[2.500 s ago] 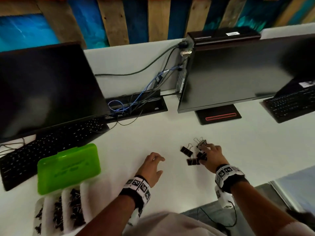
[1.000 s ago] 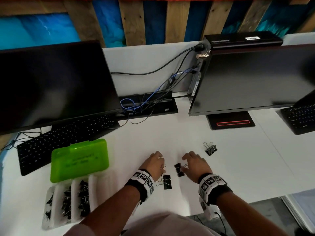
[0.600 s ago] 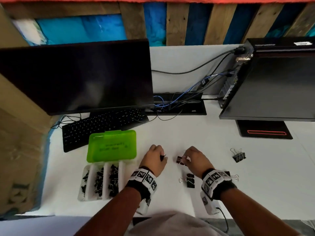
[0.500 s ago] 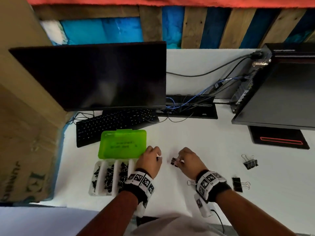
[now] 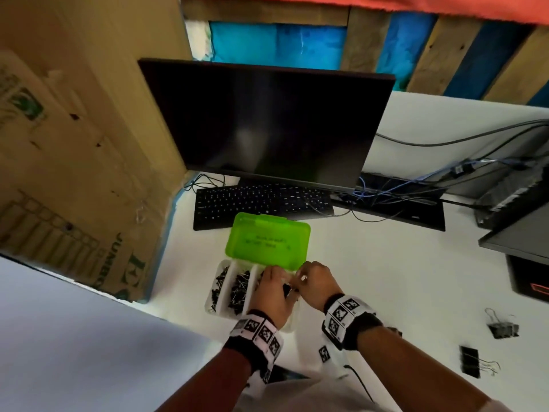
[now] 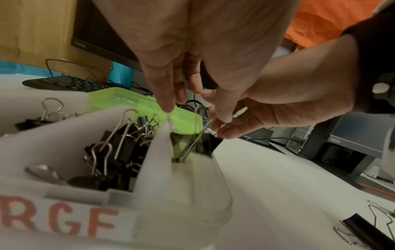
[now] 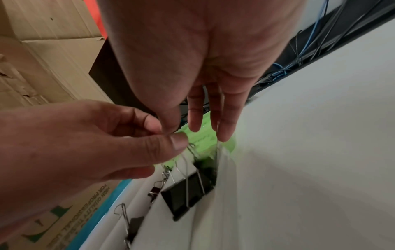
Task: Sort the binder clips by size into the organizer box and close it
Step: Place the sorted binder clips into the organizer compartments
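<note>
Black binder clips (image 5: pixel 237 288) fill the open, green-lidded organizer box (image 5: pixel 269 243); two (image 5: pixel 502 330) lie on the desk.

Head camera sits high, looking steeply down and forward over the tabletop (image 5: pixel 386 278), with the organizer box (image 5: pixel 218 292) at six o'clock below the monitor (image 5: pixel 267 123). Left wrist camera sits low and very close, aimed along the fingers across the box rim (image 6: pixel 162 169) toward the green lid (image 6: pixel 132 101). Right wrist camera peers down just as tightly from the other side. All three share the box's end compartment and green lid.
</note>
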